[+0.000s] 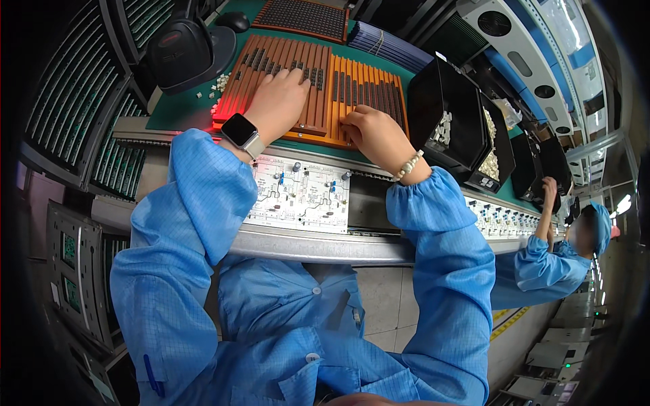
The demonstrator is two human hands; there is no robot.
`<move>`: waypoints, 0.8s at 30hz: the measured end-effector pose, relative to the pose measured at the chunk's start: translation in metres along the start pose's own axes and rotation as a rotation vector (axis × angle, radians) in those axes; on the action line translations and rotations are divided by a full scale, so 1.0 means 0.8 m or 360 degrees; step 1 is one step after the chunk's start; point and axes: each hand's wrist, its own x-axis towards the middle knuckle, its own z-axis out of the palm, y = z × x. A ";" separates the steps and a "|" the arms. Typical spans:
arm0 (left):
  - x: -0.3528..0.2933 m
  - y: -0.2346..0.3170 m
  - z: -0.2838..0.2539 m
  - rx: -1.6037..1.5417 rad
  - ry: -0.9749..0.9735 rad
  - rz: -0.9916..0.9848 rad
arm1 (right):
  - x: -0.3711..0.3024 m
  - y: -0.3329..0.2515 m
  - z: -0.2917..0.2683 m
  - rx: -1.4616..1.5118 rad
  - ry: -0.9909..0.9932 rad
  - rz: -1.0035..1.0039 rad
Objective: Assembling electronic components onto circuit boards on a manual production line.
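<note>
The left hand (281,98), with a watch (242,132) on its wrist, lies palm down over a slotted brown tray (315,116), its fingers slightly bent and a little apart, tips by the small dark pieces (257,59) in the slots; whether it has hold of one cannot be told. The right hand (372,132), with a beaded bracelet (410,164) at its wrist, is drawn nearly closed, thumb and fingers together at the near part of an orange slotted tray (347,62); anything between the fingertips is hidden. The two trays sit side by side on the green-topped desk (169,111), and an orange edge shows below the brown one. Small white pieces (222,82) are scattered left of the brown tray, near a black stand-like device (181,54) and a mouse (233,21). Nearer the body, white circuit boards (298,199) lie along a rail, under the forearms. Right of the orange tray stands a black bin (443,88) with white parts (442,128); farther right, a co-worker (542,267) in blue reaches toward the desk.
</note>
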 end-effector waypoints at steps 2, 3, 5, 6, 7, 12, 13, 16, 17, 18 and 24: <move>0.001 0.003 -0.003 0.0054 -0.0002 0.0018 | 0.003 0.002 0.002 0.0140 0.0061 0.0078; 0.001 0.004 -0.006 0.0052 -0.0007 0.0022 | 0.004 0.005 0.003 0.0144 0.0060 0.0084; 0.003 0.011 -0.015 0.0059 -0.0143 0.0020 | 0.006 0.014 0.007 0.0366 0.0066 0.0147; 0.004 0.011 -0.015 0.0055 -0.0148 0.0028 | 0.007 0.017 0.008 0.0369 0.0067 0.0157; 0.003 0.009 -0.015 -0.0040 -0.0094 0.0023 | 0.008 0.019 0.009 0.0322 0.0114 0.0112; 0.000 -0.003 -0.001 -0.0281 0.0042 -0.0027 | 0.010 0.018 0.007 0.0151 0.0120 0.0034; 0.001 -0.003 -0.001 -0.0286 0.0032 -0.0016 | 0.011 0.016 0.008 0.0027 0.0115 -0.0009; 0.001 -0.002 -0.004 -0.0237 0.0052 0.0023 | 0.006 0.008 0.002 -0.0080 0.0145 -0.0056; -0.001 -0.001 -0.008 -0.0237 0.0043 0.0026 | 0.004 0.002 -0.002 -0.0068 0.0178 -0.0074; -0.003 0.000 -0.013 -0.0254 0.0088 0.0027 | 0.000 -0.004 -0.009 -0.0059 0.0178 -0.0071; -0.017 0.061 -0.058 -0.0668 0.0121 0.0129 | -0.055 -0.022 -0.042 0.0518 0.0662 0.0081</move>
